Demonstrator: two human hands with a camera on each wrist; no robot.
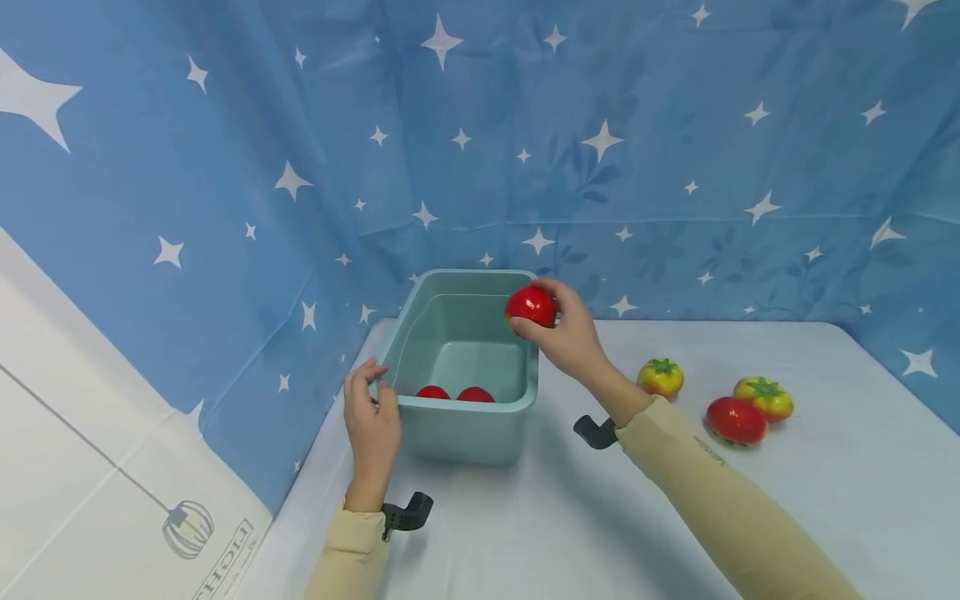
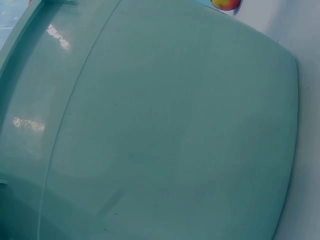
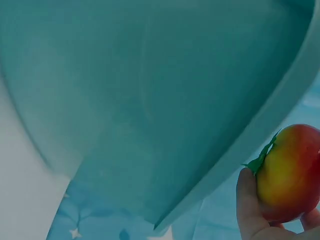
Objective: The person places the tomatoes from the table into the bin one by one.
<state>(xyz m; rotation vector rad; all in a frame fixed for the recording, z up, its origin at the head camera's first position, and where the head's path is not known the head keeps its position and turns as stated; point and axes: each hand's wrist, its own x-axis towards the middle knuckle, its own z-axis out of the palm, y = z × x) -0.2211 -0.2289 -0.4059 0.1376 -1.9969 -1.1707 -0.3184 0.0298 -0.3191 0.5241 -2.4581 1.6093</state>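
Observation:
My right hand (image 1: 566, 333) holds a tomato (image 1: 531, 306) over the right rim of a blue-green plastic bin (image 1: 465, 406), fingers and thumb round it. In the right wrist view this tomato (image 3: 290, 175) shows a yellow side and green leaves, with a fingertip at the leaves. At the bin's near left corner, my left hand (image 1: 372, 421) grips the rim. Inside the bin by the near wall lie two red tomatoes (image 1: 476, 394), partly hidden by that wall. The bin's outer wall (image 2: 175, 120) fills most of the left wrist view.
Right of the bin, a yellow-and-red tomato (image 1: 661, 378) stands on the white-covered table (image 1: 600, 517). Farther right, a red tomato (image 1: 737, 420) lies against another yellow one (image 1: 765, 398). A blue star-patterned curtain (image 1: 480, 183) hangs behind the table and along its left side.

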